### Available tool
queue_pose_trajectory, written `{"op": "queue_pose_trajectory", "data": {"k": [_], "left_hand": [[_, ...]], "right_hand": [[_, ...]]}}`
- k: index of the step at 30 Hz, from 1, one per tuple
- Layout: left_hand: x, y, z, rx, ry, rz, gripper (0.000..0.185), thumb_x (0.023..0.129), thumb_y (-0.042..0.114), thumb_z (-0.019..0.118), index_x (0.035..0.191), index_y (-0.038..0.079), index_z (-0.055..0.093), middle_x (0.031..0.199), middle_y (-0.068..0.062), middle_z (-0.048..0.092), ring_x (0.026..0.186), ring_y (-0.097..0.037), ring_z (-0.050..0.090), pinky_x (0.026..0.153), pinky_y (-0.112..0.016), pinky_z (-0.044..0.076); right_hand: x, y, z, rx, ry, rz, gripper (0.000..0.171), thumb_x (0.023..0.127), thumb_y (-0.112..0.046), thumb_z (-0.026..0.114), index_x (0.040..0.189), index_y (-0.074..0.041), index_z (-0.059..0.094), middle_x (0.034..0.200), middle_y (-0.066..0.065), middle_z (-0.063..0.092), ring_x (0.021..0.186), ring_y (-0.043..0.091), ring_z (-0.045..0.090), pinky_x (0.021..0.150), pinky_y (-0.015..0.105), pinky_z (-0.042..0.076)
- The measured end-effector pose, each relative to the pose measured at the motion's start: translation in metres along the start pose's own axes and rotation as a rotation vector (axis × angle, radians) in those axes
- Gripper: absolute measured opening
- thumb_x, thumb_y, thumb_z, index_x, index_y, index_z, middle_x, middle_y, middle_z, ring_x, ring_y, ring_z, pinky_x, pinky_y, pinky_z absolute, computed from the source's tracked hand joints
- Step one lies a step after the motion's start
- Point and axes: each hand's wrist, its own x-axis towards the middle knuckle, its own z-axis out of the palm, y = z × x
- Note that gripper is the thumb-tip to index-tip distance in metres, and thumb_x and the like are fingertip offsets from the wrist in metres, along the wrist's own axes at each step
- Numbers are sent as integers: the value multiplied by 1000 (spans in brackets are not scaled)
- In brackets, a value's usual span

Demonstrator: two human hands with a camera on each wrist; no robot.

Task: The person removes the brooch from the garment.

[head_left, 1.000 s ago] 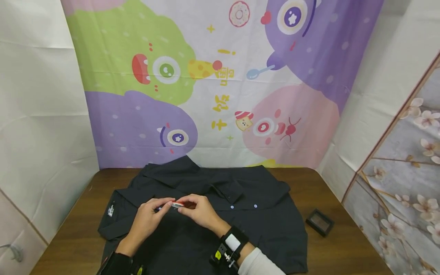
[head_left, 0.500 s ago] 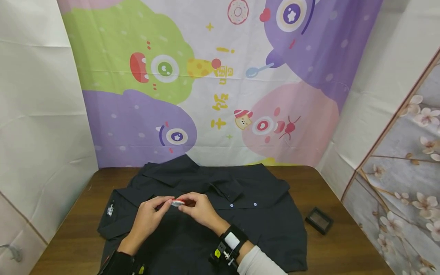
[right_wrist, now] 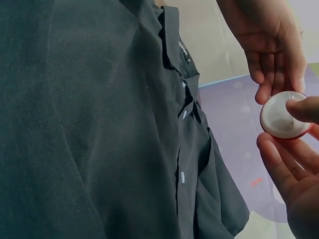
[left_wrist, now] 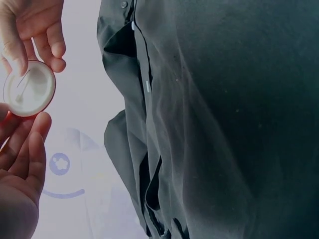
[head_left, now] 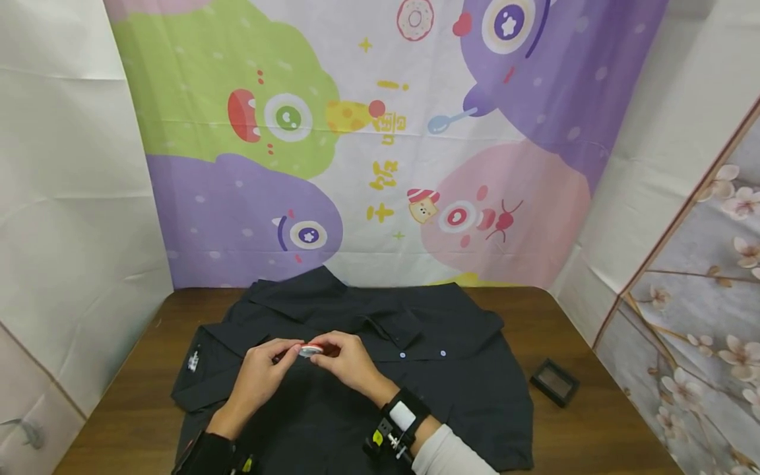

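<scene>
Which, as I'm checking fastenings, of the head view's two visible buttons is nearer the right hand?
The left button; the right button is nearer the box.

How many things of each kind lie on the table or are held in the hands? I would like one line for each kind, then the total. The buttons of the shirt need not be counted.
Round pin badge: 1
Dark shirt: 1
Small black box: 1
Total: 3

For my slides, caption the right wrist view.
Left hand and right hand hold a red-rimmed pin-back badge, pin side showing, near a dark button-up shirt.
</scene>
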Motion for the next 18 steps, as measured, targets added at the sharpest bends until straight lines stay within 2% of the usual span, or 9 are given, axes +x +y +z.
{"op": "queue_pose_trajectory", "data": {"k": [13,18], "left_hand": [[-1,-4,1,-16,-12,6,12,89,7,69,98,9,78,86,0,74,71,1,56,62,-21,49],[-1,-4,0,-19,-18,5,13,89,7,69,99,9,78,87,0,75,72,0,58,63,-22,50]], "right_hand": [[0,0,2,-38,27,-19,18,83,-5,75,101,-2,73,95,13,72,78,14,67,68,14,53],[-1,1,4,-47,38,-21,17,83,-4,75,100,-2,73,95,12,72,77,10,66,68,14,53]]}}
